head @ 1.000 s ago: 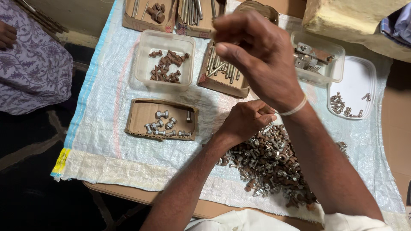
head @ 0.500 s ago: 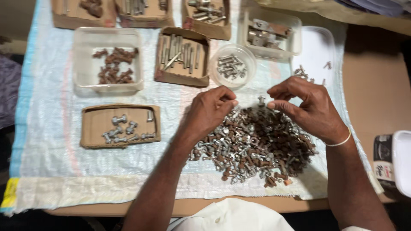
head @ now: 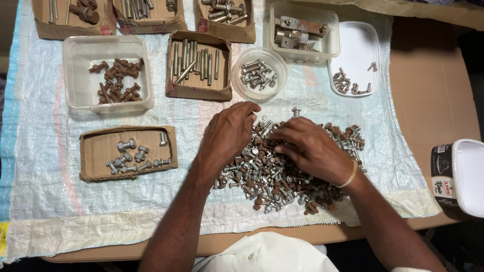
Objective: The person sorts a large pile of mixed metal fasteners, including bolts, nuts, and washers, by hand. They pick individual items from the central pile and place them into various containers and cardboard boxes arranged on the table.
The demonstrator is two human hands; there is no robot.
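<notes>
A heap of mixed rusty and silver bolts and nuts (head: 267, 176) lies on a white woven sheet (head: 45, 166) in front of me. My left hand (head: 229, 132) rests palm down on the heap's upper left edge, fingers bent into the bolts. My right hand (head: 310, 148), a pale band on its wrist, lies flat on the heap's middle, fingers spread toward the left hand. Whether either hand pinches a bolt is hidden under the fingers.
Sorted containers ring the heap: a cardboard tray of silver bolts (head: 128, 151), a clear tub of rusty bolts (head: 108, 75), a cardboard tray of long rods (head: 199, 63), a round bowl of bolts (head: 261, 73), a white lid (head: 357, 58). A lidded tub (head: 461, 176) sits at the right.
The view has steadied over the heap. My right hand came down from the trays at the back onto the heap. Both hands now press into the bolts closer together.
</notes>
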